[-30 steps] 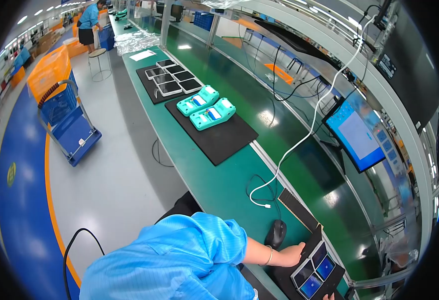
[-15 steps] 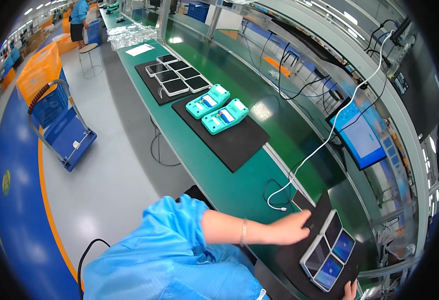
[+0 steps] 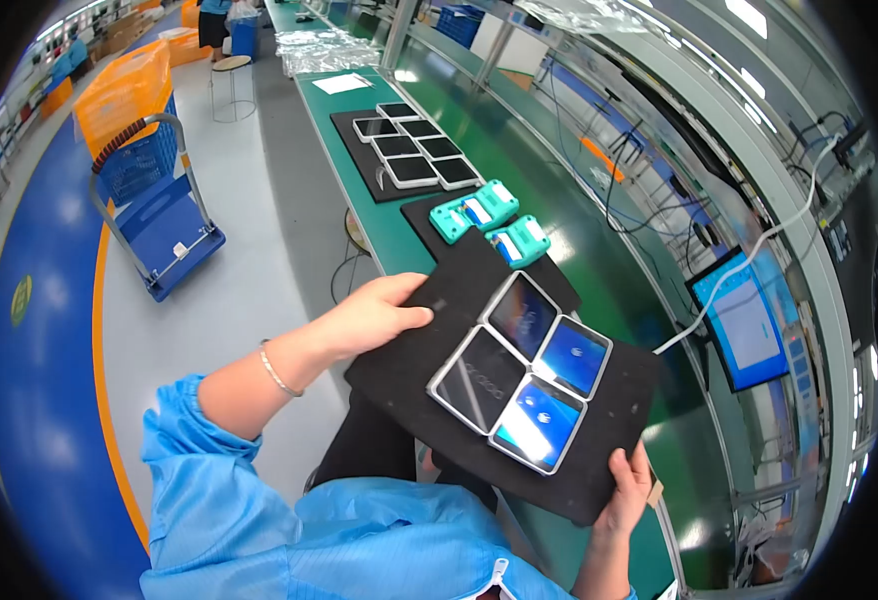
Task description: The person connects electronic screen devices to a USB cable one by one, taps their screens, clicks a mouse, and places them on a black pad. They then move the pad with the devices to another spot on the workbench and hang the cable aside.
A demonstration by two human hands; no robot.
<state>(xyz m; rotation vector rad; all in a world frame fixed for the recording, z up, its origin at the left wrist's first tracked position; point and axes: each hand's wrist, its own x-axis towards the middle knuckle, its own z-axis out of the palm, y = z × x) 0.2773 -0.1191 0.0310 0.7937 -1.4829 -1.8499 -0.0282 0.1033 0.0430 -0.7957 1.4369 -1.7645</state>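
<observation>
My left hand, with a bracelet on its wrist, grips the left edge of a black foam mat, thumb on top. At the opposite edge my right hand holds the same mat, its fingers partly hidden beneath. The mat is raised over the green bench and tilted. Several white-framed touchscreen devices lie on it in a block. Two have bright blue displays, a lower one and a right one. A left device and an upper device show dark screens with faint lettering.
Beyond the mat, two teal device housings rest on another black mat. Farther along the green bench lie several dark-screened devices. A lit monitor and a white cable are at right; a blue trolley stands at left.
The mat with the touchscreen devices has been lifted from the bench and moved left. My left hand has come from above the bench to grip its edge; my right hand holds the other side.
</observation>
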